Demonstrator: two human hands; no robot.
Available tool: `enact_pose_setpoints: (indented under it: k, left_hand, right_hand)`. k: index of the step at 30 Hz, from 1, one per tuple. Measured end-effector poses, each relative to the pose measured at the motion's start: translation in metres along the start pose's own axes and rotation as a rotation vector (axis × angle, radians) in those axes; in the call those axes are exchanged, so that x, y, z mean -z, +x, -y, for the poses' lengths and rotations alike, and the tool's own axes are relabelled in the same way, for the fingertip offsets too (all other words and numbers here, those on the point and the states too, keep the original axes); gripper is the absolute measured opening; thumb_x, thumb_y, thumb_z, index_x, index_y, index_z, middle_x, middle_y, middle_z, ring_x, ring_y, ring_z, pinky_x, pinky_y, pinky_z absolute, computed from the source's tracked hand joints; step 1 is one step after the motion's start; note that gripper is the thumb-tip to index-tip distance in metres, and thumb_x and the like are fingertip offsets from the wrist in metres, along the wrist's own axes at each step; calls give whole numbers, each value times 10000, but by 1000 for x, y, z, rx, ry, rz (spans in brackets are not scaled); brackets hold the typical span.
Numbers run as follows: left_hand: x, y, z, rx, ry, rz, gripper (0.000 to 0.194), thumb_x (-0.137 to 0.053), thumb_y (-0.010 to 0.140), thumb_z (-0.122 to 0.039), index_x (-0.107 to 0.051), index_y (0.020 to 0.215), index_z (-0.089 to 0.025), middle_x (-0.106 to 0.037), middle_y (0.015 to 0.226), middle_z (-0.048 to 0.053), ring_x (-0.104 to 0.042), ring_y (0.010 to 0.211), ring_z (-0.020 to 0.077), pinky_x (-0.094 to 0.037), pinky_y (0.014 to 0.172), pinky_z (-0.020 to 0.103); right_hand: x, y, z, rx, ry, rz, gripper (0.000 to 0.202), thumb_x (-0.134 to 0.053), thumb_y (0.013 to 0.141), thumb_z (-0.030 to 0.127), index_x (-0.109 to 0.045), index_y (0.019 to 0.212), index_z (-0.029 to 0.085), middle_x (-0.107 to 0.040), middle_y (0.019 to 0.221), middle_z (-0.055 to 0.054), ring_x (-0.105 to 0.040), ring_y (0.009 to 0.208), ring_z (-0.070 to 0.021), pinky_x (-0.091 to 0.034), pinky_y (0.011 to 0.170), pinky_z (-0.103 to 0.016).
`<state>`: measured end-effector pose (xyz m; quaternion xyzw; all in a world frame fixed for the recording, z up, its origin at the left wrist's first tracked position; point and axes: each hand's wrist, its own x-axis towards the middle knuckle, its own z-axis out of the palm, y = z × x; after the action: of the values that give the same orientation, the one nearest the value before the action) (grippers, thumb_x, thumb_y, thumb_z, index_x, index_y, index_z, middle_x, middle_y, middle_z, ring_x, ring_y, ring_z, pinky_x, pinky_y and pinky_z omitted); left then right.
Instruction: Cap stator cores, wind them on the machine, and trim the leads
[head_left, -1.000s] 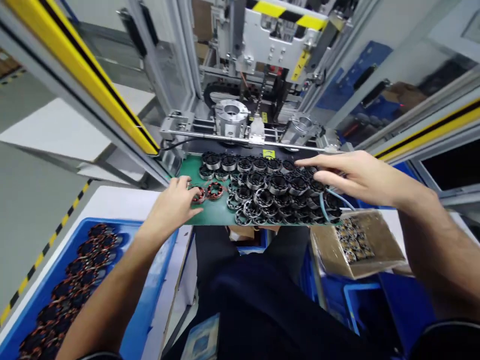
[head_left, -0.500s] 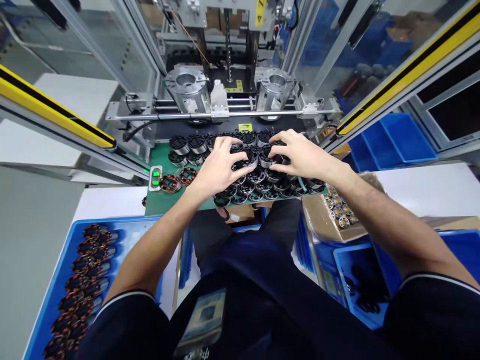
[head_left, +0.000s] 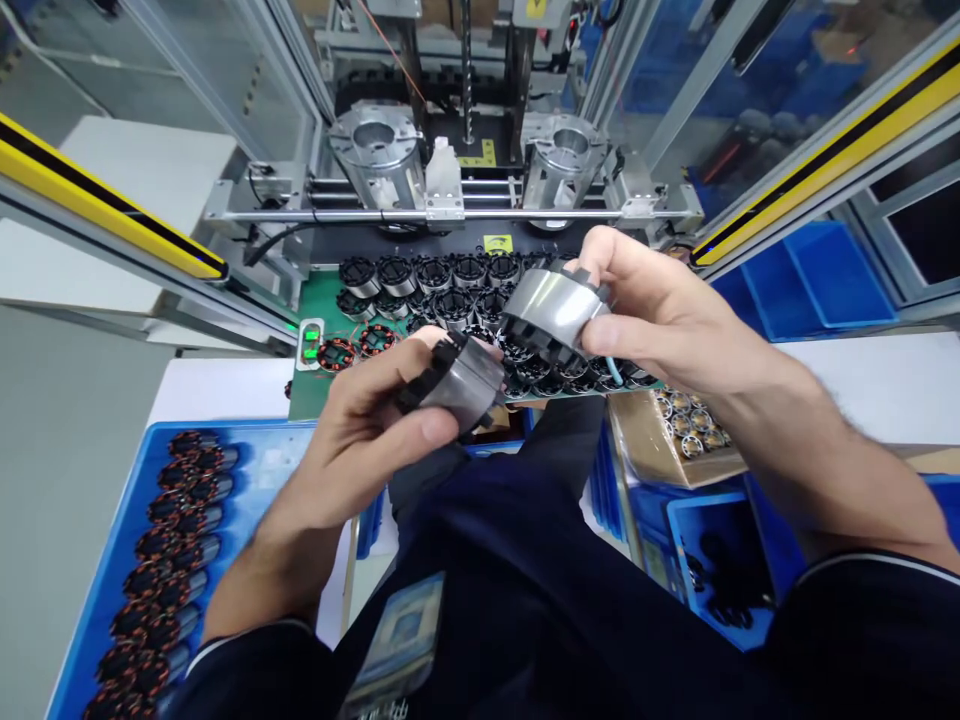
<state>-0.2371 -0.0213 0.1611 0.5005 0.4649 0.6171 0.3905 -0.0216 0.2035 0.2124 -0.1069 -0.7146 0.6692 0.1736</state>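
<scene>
My left hand point(head_left: 375, 425) is closed round a motor stator core point(head_left: 466, 385), a silvery steel ring with black toothed end pieces, held tilted. A second stator core point(head_left: 553, 305) of the same kind is gripped between thumb and fingers of my right hand point(head_left: 645, 310), higher and to the right. The two cores are close together in front of my chest. Below and behind them, rows of similar stator cores point(head_left: 395, 275) stand stacked on the green work surface point(head_left: 306, 398). Two stators wound with copper wire point(head_left: 377, 340) lie left of the rows.
A machine with two metal cylindrical fixtures point(head_left: 377, 150) stands behind the rows, between yellow-striped posts point(head_left: 105, 195). At left, a blue tray point(head_left: 262, 470) holds several wound stators. A cardboard box point(head_left: 637, 440) of metal rings and a blue bin point(head_left: 682, 510) with black parts are at right.
Both hands have lifted from the stacked rows towards me, each now with a stator core in it. My left hand came down and left; the view has shifted slightly.
</scene>
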Motion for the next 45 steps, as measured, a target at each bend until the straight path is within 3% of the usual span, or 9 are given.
enact_pose_setpoints:
  k: [4,7,13,18,23,28,32,35,45]
  left_hand:
    - [-5,-7,-17,14,48,54,312,-875,1066,-378,-663,908,-212,-790,1652,54,-726,1493,339,-538,1217,451]
    - [-10,-11,-22,41,97,64,345,-917,1038,-357,-651,879,-206,-776,1687,55,-789,1386,305,-542,1176,400]
    - [-12,-9,-23,-1,117,194,337,-910,1044,-319,-654,866,-194,-829,1576,66,-825,1157,211,-556,947,322]
    - [-6,-7,-20,-9,123,220,305,-901,1058,-303,-672,887,-197,-827,1570,54,-823,1203,201,-558,999,300]
    - [-10,-8,-12,37,36,164,303,-908,1056,-280,-669,883,-209,-861,1467,61,-768,1422,259,-542,1150,328]
    - [-16,-7,-2,119,-85,175,266,-825,1122,-405,-765,958,-204,-830,1139,60,-737,995,195,-558,907,328]
    - [-15,-11,9,214,-135,139,368,-820,1093,-567,-800,1029,-205,-766,970,51,-687,860,205,-556,811,340]
    - [-15,-17,15,225,-137,81,456,-847,1040,-651,-754,973,-210,-773,953,59,-713,876,232,-580,831,358]
    - [-12,-24,26,221,-192,46,364,-867,1045,-558,-765,991,-213,-779,991,54,-739,890,227,-624,850,355]
  right_hand:
    - [-5,-4,-1,-105,140,26,625,-1029,925,531,-686,1398,307,-806,1179,-8,-810,1043,-213,-710,932,-352]
    - [-1,-6,1,-137,133,73,797,-1039,910,488,-686,1610,343,-828,1340,-11,-839,1197,-237,-722,1019,-364]
    - [8,-5,-3,-56,158,185,715,-1096,785,266,-846,1448,363,-857,1412,-7,-846,1219,-222,-742,1048,-342]
    - [10,-7,-6,-18,233,246,786,-1075,757,120,-828,1478,312,-857,1447,-11,-849,1223,-181,-724,1121,-321]
    - [-2,-7,-1,-185,204,141,589,-1048,908,518,-814,1360,222,-869,1197,-36,-853,956,-157,-730,792,-226]
    - [-22,3,-3,-256,131,45,424,-894,1067,604,-749,1250,250,-781,901,33,-702,620,-94,-602,492,-162]
    - [-26,7,-1,-283,52,73,425,-849,1097,639,-797,1186,227,-778,892,16,-702,609,-86,-622,495,-166]
    - [-18,8,1,-313,39,151,455,-906,1053,608,-812,1301,239,-787,880,13,-757,629,-136,-680,507,-232]
    - [-8,7,-2,-328,99,266,584,-981,977,532,-789,1448,246,-850,1018,2,-825,737,-166,-733,637,-287]
